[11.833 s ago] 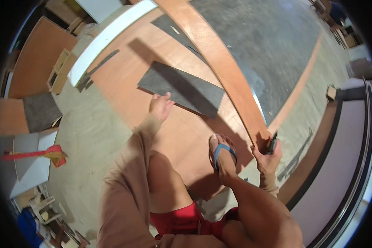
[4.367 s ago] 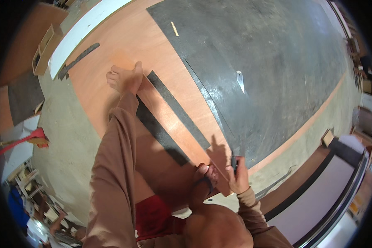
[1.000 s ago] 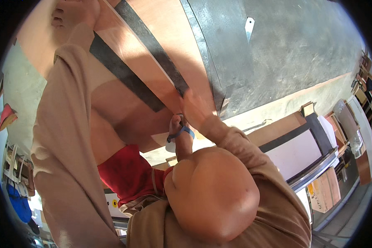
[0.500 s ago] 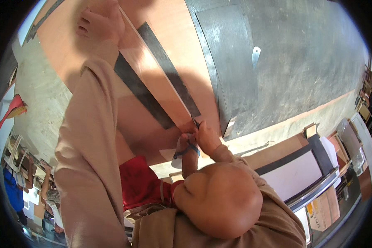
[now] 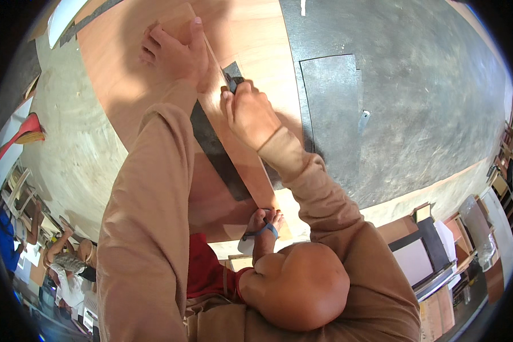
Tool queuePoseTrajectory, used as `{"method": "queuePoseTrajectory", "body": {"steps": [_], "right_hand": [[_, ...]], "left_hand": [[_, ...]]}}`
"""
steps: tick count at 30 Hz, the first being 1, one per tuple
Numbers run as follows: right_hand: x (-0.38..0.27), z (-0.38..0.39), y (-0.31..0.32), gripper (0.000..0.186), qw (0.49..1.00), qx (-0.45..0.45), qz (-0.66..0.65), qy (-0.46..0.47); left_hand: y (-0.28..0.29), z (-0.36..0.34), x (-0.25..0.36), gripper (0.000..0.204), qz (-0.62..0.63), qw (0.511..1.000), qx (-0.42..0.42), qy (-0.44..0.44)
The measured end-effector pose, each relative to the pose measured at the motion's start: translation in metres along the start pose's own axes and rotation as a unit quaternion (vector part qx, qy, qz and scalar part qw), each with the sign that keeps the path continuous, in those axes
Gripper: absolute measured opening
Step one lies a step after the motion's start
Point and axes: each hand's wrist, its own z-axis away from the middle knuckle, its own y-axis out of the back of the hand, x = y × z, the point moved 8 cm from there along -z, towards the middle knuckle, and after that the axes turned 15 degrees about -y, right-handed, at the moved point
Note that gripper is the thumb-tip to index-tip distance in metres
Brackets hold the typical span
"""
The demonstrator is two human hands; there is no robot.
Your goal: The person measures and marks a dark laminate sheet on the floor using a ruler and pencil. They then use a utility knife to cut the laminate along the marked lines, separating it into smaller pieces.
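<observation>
A long, straight wooden strip [image 5: 242, 149] lies over a narrow dark sheet [image 5: 215, 149], which shows on both sides of it. Near the far end my left hand [image 5: 179, 57] presses the strip down, fingers bent over its left side and thumb along the right edge. My right hand [image 5: 251, 114] grips a black-handled utility knife [image 5: 232, 81] against the strip's right edge, just nearer than the left hand. The knife's tip is too small to make out. My sandalled foot [image 5: 266, 225] rests at the strip's near end.
Beneath everything is a brown wooden sheet [image 5: 211, 219]. To its right lies a large dark sheet [image 5: 422, 114] bearing a smaller dark piece [image 5: 332, 97] and a small metal tool [image 5: 364, 119]. A red broom [image 5: 29, 130] is far left. Other people [image 5: 68, 259] work at lower left.
My right hand has travelled with the knife away from the foot, up along the strip's edge, close to the left hand. My left hand stays near the far end; the view has shifted.
</observation>
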Motion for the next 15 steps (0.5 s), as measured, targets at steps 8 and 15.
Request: {"method": "queuePoseTrajectory", "body": {"steps": [8,15], "right_hand": [[-0.002,-0.01,-0.01,0.044,0.998,-0.021,0.038,-0.047],[-0.001,-0.02,-0.03,0.037,0.988,-0.068,0.061,-0.126]], "left_hand": [[-0.001,0.001,-0.007,0.09,-0.005,1.0,0.019,-0.011],[-0.003,0.01,-0.023,0.091,-0.078,0.997,0.0,-0.013]]}}
